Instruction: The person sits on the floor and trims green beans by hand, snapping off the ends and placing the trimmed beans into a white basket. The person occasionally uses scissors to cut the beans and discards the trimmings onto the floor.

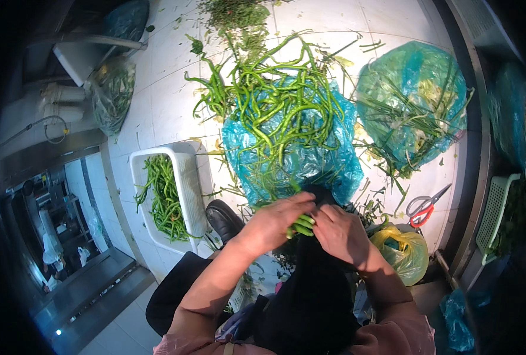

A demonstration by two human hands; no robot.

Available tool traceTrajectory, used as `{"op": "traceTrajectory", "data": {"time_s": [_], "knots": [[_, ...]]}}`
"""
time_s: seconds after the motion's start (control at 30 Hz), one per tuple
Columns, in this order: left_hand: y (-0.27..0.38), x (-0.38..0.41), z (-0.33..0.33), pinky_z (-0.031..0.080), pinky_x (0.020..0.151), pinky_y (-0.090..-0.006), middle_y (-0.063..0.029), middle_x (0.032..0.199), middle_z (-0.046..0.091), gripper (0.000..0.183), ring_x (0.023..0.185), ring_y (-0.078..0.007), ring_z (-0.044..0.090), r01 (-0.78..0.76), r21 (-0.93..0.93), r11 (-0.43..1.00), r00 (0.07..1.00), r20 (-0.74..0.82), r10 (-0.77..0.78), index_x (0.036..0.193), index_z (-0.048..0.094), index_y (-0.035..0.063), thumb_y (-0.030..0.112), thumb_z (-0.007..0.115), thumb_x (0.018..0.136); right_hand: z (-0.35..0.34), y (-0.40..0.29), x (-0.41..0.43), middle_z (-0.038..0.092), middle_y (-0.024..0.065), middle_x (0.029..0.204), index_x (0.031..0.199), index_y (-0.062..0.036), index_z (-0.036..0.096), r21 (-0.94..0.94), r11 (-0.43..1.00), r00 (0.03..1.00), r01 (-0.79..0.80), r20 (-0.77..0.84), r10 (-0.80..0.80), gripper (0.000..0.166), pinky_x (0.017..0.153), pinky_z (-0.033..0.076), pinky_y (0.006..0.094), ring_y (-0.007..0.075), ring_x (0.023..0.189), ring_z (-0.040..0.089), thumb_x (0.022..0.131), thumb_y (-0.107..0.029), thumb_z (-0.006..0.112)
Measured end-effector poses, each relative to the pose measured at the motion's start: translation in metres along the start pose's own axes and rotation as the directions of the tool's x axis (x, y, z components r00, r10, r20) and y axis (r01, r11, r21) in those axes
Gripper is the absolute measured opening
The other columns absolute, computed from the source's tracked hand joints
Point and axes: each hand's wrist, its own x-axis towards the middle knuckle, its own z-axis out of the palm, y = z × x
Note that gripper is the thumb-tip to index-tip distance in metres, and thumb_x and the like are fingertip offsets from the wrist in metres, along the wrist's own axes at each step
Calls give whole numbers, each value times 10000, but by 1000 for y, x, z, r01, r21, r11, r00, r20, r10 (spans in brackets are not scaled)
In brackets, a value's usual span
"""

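My left hand (269,222) and my right hand (340,233) are close together above my dark-clothed knee. Between them is a small bunch of green chili peppers (302,225), cut or stem ends showing; the left hand's fingers curl over it and the right hand's fingers touch its other side. Just beyond the hands, a large heap of long green chilies (285,106) lies on a blue-green plastic bag (342,164). To the left stands a white plastic basket (194,195), holding more green chilies (161,195).
Red-handled scissors (422,211) lie on the tiles at right, above a yellow plastic bag (402,257). A green bag (404,66) with leafy scraps sits at the upper right. My black shoe (223,219) is beside the basket. Plant trimmings (240,17) litter the far floor.
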Motion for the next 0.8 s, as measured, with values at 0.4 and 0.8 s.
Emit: {"op": "traceTrajectory", "data": {"time_s": [0.4, 0.8], "knots": [[-4, -9, 0, 505, 657, -418, -249, 825, 612, 285, 803, -420, 601, 496, -157, 854, 780, -351, -518, 1028, 581, 9, 131, 644, 778, 55, -2, 51, 496, 96, 691, 776, -57, 510, -87, 994, 981, 59, -181, -74, 92, 561, 467, 381, 292, 662, 544, 750, -69, 597], [-14, -116, -115, 483, 823, -398, -155, 965, 590, 404, 958, -335, 568, 418, 350, 838, 908, -191, -374, 1051, 565, 49, 20, 683, 665, 35, 27, 85, 655, 99, 865, 945, -45, 647, 265, 924, 732, -274, 681, 21, 191, 737, 482, 347, 231, 809, 621, 861, -194, 562]]}}
